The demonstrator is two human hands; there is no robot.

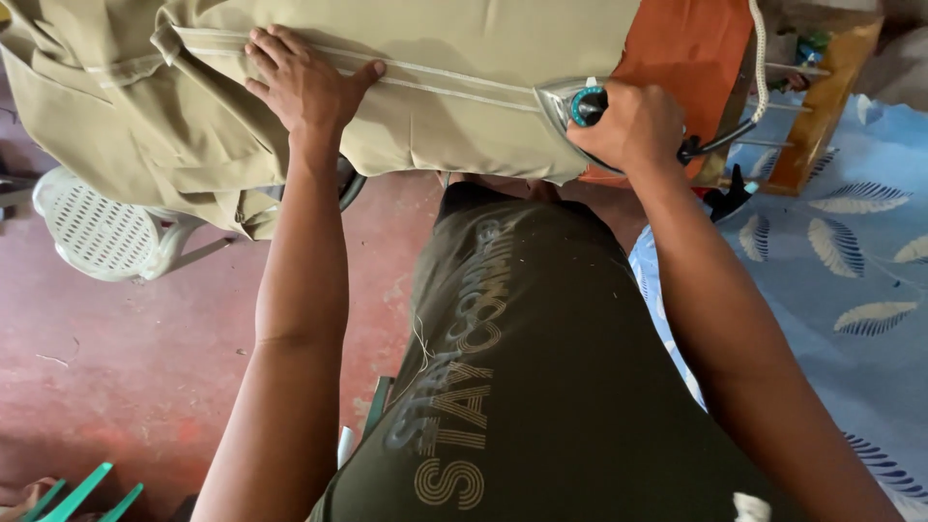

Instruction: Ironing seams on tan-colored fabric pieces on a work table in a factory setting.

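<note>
A khaki garment (454, 58) lies spread over an ironing surface with an orange cover (691, 43). My left hand (302, 82) presses flat on the cloth beside a pale stitched seam, fingers apart. A metal clothes iron (565, 101) with a teal dial rests on the garment at the right. My right hand (633, 126) is closed around its handle. The iron's cord (757, 68) runs up from behind that hand. Part of the garment hangs off the left edge.
A white plastic chair (101, 232) stands at the left under the hanging cloth. The floor (126, 367) is red concrete. A blue sheet with a feather pattern (851, 271) covers the right side. Green plastic pieces (82, 493) show at the bottom left.
</note>
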